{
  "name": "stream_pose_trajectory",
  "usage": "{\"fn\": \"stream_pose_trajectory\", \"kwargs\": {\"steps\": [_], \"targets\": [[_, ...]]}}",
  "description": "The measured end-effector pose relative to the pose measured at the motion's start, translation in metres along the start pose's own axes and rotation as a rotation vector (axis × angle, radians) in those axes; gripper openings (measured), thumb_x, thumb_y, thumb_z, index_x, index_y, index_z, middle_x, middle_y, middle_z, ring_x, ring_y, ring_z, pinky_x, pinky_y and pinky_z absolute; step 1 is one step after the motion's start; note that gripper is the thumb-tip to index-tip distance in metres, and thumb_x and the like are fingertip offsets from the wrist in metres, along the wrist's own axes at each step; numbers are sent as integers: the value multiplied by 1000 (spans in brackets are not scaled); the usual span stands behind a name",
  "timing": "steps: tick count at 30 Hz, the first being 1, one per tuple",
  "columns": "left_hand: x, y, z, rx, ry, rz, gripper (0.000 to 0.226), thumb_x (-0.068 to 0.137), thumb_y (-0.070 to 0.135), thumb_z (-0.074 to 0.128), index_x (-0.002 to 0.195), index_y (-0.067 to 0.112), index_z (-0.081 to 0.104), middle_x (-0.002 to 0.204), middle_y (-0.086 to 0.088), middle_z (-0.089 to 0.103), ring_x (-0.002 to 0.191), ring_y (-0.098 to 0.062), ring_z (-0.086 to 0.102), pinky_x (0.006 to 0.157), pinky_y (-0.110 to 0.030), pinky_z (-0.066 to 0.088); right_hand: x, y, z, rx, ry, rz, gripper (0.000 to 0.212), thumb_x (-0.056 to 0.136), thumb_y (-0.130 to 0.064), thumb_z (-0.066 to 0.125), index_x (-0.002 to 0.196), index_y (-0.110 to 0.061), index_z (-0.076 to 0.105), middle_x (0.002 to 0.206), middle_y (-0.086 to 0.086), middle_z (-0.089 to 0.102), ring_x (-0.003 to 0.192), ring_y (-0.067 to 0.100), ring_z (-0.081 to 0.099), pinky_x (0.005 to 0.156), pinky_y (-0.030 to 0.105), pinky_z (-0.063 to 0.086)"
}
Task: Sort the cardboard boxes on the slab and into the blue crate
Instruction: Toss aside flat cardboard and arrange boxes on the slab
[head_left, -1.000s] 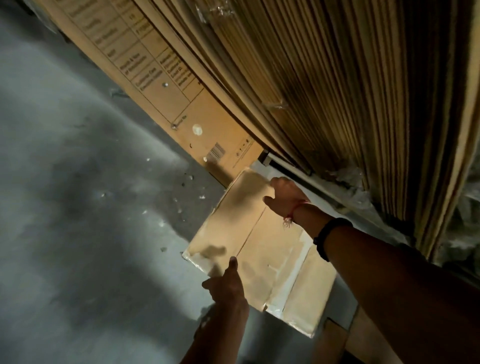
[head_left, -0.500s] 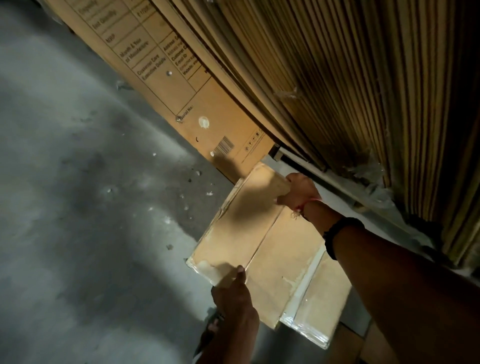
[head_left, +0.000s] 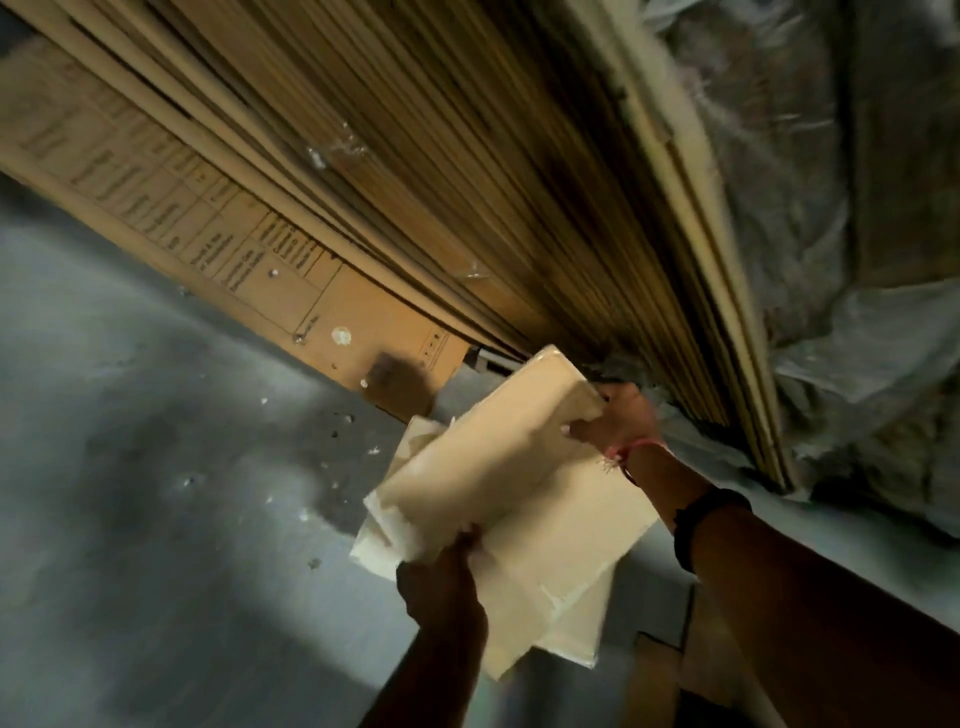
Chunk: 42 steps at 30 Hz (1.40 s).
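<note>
Storeroom or packing warehouse, as we find it.
We note a deep stack of flattened cartons (head_left: 467, 156) standing on edge, the outermost carton (head_left: 358, 306) printed with a ruled details table, plastic sheeting (head_left: 857, 260) draped beside the stack, and a bare grey concrete floor (head_left: 156, 493) littered with small white scraps (head_left: 335, 432).

Dim; motion-blurred; heavy shadows

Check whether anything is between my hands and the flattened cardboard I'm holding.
Nothing visible: the left hand grips the near edge of the flattened cardboard, and the right hand grips its far corner. The blue crate is out of view.
</note>
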<state>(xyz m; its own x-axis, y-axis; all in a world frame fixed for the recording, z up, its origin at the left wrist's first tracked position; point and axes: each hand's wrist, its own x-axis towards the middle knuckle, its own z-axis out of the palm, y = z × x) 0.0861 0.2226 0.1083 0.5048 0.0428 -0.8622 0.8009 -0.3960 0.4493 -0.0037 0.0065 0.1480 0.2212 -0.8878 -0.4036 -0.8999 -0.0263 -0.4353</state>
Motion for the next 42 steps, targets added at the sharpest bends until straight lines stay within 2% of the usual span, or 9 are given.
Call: {"fn": "stream_pose_trajectory", "kwargs": {"steps": [4, 9, 14, 18, 21, 28, 33, 36, 42], "targets": [[-34, 24, 2, 268, -65, 240, 79, 40, 53, 89, 103, 9, 70, 94, -10, 73, 85, -30, 69, 82, -39, 57, -45, 38, -45, 215, 140, 193, 63, 63, -32, 89, 114, -4, 65, 109, 11, 68, 104, 28, 63, 80, 28, 46], [-92, 50, 17, 506, -163, 417, 61, 52, 36, 95, 97, 4, 71, 102, -15, 74, 94, -35, 68, 86, -42, 55, -120, 93, -85, 544, 297, 416, 53, 59, -28, 91, 100, -6, 65, 96, 7, 67, 88, 20, 62, 70, 24, 42], [-152, 50, 35, 741, -266, 597, 73, 52, 42, 95, 108, 6, 66, 115, -11, 69, 107, -35, 64, 92, -41, 51, -198, 133, -106, 698, 442, 601, 49, 68, -34, 85, 85, -16, 42, 84, 0, 54, 82, 18, 50, 71, 24, 33], [-203, 46, 49, 892, -348, 735, 71, 45, 49, 95, 98, 12, 67, 105, -12, 72, 96, -35, 67, 83, -43, 54, -257, 158, -122, 791, 550, 661, 53, 67, -37, 86, 94, -8, 51, 82, 4, 58, 80, 23, 56, 58, 25, 39], [-240, 36, 53, 992, -407, 819, 74, 43, 53, 93, 96, 10, 65, 104, -11, 72, 94, -34, 68, 81, -44, 55, -295, 175, -135, 757, 632, 749, 59, 59, -51, 87, 87, -8, 58, 79, 7, 64, 77, 24, 60, 63, 29, 44], [-329, -24, 37, 1085, -611, 919, 62, 49, 47, 93, 91, 16, 61, 112, -10, 70, 103, -34, 65, 89, -42, 51, -412, 216, -181, 667, 729, 849, 58, 64, -59, 80, 74, -5, 62, 62, 7, 60, 59, 20, 56, 44, 25, 31], [-392, -93, 14, 1213, -727, 967, 73, 46, 54, 91, 100, 13, 64, 110, -9, 69, 101, -35, 64, 90, -44, 52, -515, 258, -192, 691, 804, 966, 66, 56, -68, 80, 71, -7, 59, 69, 11, 66, 63, 25, 61, 49, 30, 36], [-423, -142, 3, 1251, -796, 978, 80, 25, 61, 88, 84, 14, 63, 96, -5, 70, 91, -33, 66, 86, -47, 54, -576, 283, -187, 703, 844, 1054, 73, 52, -75, 77, 74, -8, 58, 76, 12, 67, 72, 29, 64, 46, 29, 34], [-474, -243, -32, 1355, -923, 1065, 78, 18, 61, 87, 77, 16, 63, 86, -4, 71, 82, -32, 68, 83, -47, 57, -696, 322, -167, 768, 963, 1201, 65, 54, -70, 78, 75, -16, 49, 81, 3, 61, 77, 26, 60, 47, 29, 31]]}}
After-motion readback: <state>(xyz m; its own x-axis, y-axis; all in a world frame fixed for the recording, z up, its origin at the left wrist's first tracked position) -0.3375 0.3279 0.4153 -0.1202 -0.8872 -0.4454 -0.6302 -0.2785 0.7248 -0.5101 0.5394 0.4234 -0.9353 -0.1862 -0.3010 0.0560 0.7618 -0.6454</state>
